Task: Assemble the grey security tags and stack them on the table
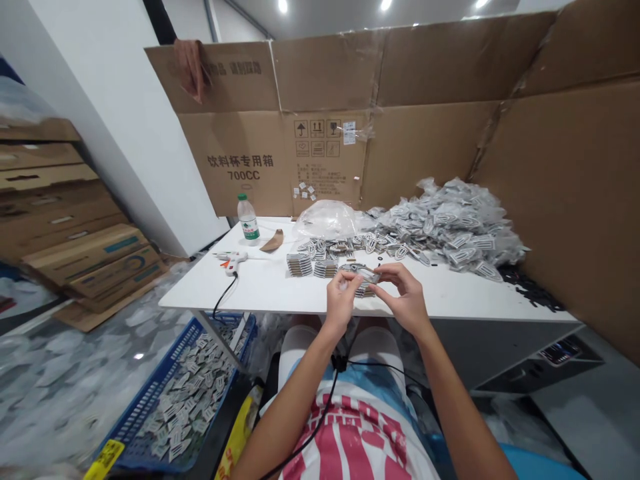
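Well, just below the middle of the frame the person has both hands raised over the near edge of the table (280, 293), and a small grey piece (369, 274) sits between them. The left hand (343, 299) has its thumb and fingertips closed on the piece's left end; the right hand (404, 299) pinches the other end, thumb below and forefinger above. The piece seems to carry some clear wrapping, though from where I stand its detail is too small to read.

Directly beneath the piece, partly hidden by the hands, is a short stack (364, 291) of similar parts. Just left of the left hand stand two more neat piles, a taller one (299, 265) and a lower one (326, 269). Beyond the fingers, loose slotted parts (373, 244) spread across the table towards a big heap of plastic-wrapped ones (465, 223) at the right of the frame.

Left of centre, well apart from the hands, I see a white glue gun (231, 262) and a green-capped bottle (248, 220). At lower left, a blue basket (145, 393) holds many more slotted parts.
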`<action>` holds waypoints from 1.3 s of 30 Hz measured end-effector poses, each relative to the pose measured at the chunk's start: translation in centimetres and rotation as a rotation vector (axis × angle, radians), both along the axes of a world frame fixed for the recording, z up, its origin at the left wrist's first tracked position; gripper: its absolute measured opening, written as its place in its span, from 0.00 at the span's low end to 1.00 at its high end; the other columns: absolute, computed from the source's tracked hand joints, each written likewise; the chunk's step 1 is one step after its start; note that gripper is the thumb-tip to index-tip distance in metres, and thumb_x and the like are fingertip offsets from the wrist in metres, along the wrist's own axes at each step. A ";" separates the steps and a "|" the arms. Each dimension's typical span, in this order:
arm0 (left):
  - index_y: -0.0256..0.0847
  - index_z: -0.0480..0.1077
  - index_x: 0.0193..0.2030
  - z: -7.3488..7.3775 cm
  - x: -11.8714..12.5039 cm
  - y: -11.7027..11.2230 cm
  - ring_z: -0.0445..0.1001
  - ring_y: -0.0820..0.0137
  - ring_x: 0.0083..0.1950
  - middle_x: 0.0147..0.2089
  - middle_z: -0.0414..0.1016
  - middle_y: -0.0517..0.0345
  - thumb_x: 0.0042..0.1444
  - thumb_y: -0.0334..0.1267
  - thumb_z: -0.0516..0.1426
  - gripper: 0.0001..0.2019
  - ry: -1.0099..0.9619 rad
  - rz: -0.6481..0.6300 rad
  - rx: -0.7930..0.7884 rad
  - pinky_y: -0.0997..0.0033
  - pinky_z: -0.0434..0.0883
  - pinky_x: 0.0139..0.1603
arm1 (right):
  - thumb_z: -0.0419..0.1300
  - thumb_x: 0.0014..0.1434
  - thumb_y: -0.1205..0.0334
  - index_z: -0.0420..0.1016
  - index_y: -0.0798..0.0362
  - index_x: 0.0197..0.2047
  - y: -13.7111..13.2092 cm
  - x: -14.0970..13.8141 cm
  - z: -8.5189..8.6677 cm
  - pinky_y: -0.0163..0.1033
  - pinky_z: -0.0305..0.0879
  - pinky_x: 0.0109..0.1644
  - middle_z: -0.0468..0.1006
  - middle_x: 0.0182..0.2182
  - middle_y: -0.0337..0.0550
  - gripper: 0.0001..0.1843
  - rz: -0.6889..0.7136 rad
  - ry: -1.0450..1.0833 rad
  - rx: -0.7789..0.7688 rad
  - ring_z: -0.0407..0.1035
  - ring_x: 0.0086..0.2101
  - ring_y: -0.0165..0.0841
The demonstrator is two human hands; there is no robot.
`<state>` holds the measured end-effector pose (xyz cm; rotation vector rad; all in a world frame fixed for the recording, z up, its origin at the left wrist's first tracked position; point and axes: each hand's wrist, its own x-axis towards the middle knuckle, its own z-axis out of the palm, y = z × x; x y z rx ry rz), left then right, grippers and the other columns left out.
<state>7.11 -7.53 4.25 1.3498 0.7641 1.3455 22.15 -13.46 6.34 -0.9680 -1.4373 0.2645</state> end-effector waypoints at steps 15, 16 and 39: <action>0.40 0.73 0.32 1.1 -1.4 -0.6 0.54 0.75 0.25 0.22 0.56 0.66 0.59 0.55 0.68 0.20 0.072 0.022 0.094 0.71 0.55 0.29 | 0.70 0.66 0.53 0.80 0.44 0.54 -0.2 -0.1 0.2 0.49 0.81 0.51 0.79 0.49 0.46 0.15 0.050 -0.027 -0.020 0.77 0.45 0.40; 0.40 0.73 0.32 1.1 -1.4 -0.6 0.53 0.75 0.25 0.22 0.55 0.66 0.60 0.56 0.68 0.20 0.080 0.025 0.103 0.71 0.54 0.29 | 0.71 0.66 0.53 0.80 0.44 0.54 -0.2 -0.1 0.1 0.49 0.81 0.51 0.79 0.49 0.46 0.15 0.051 -0.025 -0.025 0.77 0.46 0.41; 0.40 0.70 0.36 0.4 -1.9 -0.3 0.53 0.76 0.26 0.23 0.52 0.71 0.58 0.51 0.69 0.18 0.180 0.107 0.134 0.73 0.56 0.32 | 0.70 0.67 0.53 0.82 0.47 0.50 -0.3 0.2 0.3 0.48 0.79 0.52 0.80 0.49 0.48 0.11 0.147 -0.049 -0.081 0.77 0.48 0.42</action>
